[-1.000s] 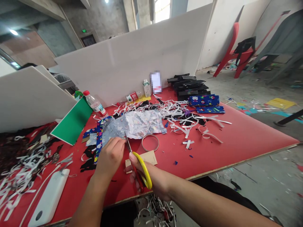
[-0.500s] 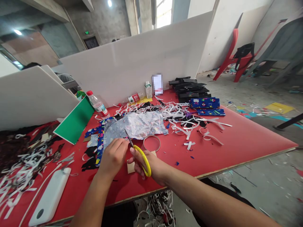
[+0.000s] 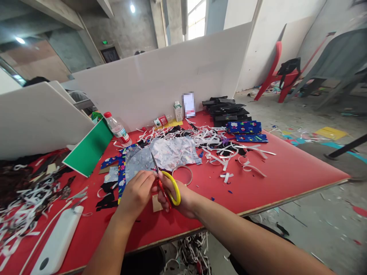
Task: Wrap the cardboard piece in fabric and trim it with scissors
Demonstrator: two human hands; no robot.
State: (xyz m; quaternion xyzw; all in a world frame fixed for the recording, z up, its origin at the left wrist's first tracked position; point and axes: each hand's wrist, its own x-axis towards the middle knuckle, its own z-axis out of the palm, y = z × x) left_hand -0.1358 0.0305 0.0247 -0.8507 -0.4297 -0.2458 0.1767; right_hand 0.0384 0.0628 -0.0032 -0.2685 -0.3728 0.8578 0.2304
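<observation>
Red tabletop (image 3: 272, 175) spreads beneath your hands, with a pale rough edge along your side. At its far left you have a tangle of white strips (image 3: 27, 217) by dark cloth, then a white device (image 3: 59, 240) with a cord alongside. Next comes a green panel (image 3: 87, 149) leaning at a slant, and just right of it a bottle with a red cap (image 3: 117, 131). Dark blue patterned fabric (image 3: 122, 173) lies near your left hand (image 3: 140, 193), whose fingers are drawn narrowly together beside the scissors; you cannot tell from here what, if anything, they pinch. Your right hand (image 3: 183, 198) grips the scissors (image 3: 174, 181) by their yellow and red handles, blades pointing away from you, towards the crumpled pale grey cloth (image 3: 174, 151). Behind that, a bottle on its side (image 3: 162, 121) and an upright carton (image 3: 178, 112) stand before the long white partition (image 3: 160, 76); bare grey walls and a bright window (image 3: 196, 19) rise beyond. More white strips (image 3: 210, 135) sprawl right of the cloth, then a black stack (image 3: 226, 109) and blue patterned bundles (image 3: 243, 127). Farthest right, a red chair (image 3: 271, 72) and a grey chair (image 3: 338, 57) occupy the scrap-strewn concrete floor (image 3: 323, 114)
</observation>
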